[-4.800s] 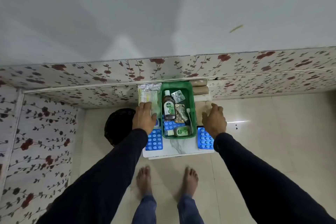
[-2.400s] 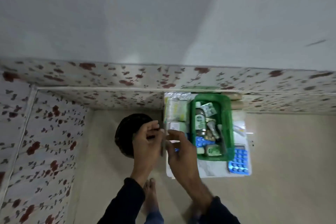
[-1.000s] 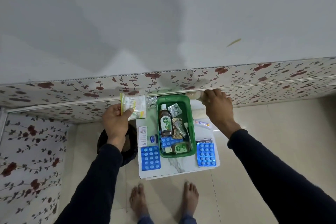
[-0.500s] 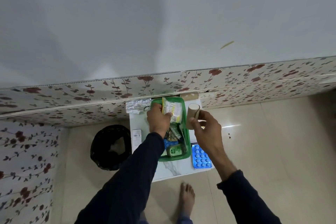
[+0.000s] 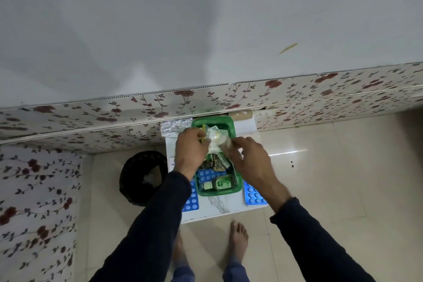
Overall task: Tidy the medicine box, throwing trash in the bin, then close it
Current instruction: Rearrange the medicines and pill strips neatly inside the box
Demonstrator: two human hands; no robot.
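The medicine box [image 5: 238, 186] sits on the tabletop [image 5: 215, 207] against the wall. A bin [image 5: 139, 176] stands on the floor to its left. Blister packs [image 5: 254, 194] flank the box.

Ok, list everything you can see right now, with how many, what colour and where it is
box: one, green, open, in the middle of the table.
table: one, white, against the flowered wall.
packet: one, clear with yellow and green, held over the far end of the box.
small bottle: one, green, lying in the near end of the box.
pill sheets: three in view, blue; one in the box, one on the table either side of it.
foil sheet: one, silver, far left corner of the table.
cardboard roll: one, tan, by the wall behind the box.
bin: one, black, on the floor left of the table.
hands: left and right, both on the packet.
feet: two, bare, on the floor.
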